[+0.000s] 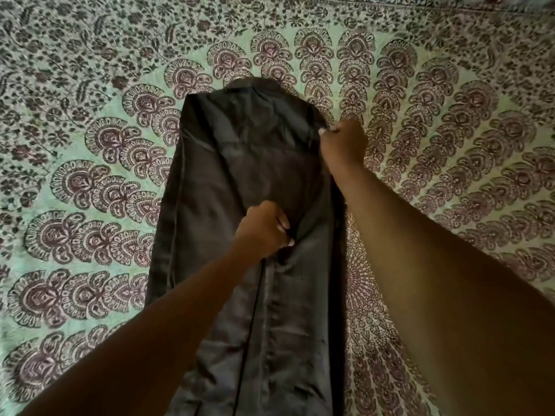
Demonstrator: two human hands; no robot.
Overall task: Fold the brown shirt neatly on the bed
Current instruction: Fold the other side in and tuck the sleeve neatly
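Head view: both hands, left (264, 231) and right (342, 144), pinch the brown shirt (216, 181) lying on the bed (90, 85).

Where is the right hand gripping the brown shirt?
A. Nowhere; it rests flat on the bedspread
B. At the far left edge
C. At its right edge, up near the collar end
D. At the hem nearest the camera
C: the right hand pinches the right edge of the brown shirt near the collar end, its fingers curled on the fabric.

Bare forearms, no sleeves; pale-painted fingernails (286, 226).
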